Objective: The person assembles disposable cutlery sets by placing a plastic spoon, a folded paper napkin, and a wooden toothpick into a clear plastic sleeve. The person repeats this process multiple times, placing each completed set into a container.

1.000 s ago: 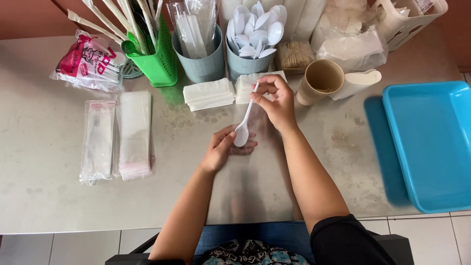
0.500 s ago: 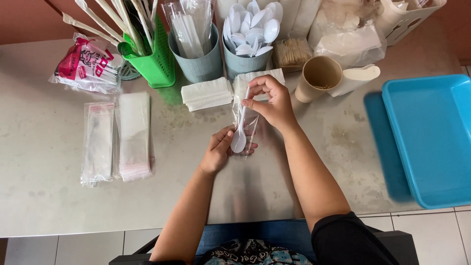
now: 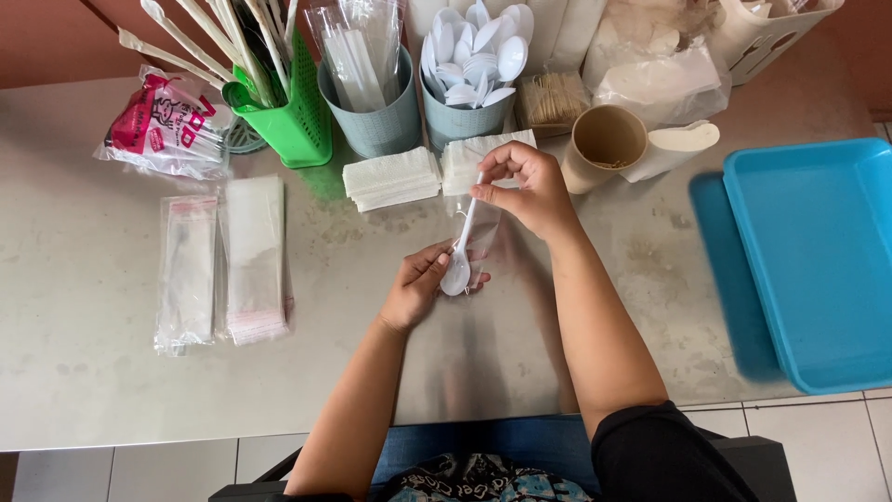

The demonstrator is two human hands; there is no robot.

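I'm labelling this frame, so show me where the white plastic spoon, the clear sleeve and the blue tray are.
white plastic spoon (image 3: 456, 275), head view, on its bowl.
clear sleeve (image 3: 483, 237), head view, on its middle beside the spoon handle.
blue tray (image 3: 743, 232), head view, on its left rim.

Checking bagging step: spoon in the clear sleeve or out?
Partly in: white spoon bowl sits inside the clear sleeve; handle top sticks out, pinched by right hand.

Bare table between hands; napkin stacks crowd beyond.

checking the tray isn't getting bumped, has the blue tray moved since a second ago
No. The blue tray sits at the same spot near the table's right edge.
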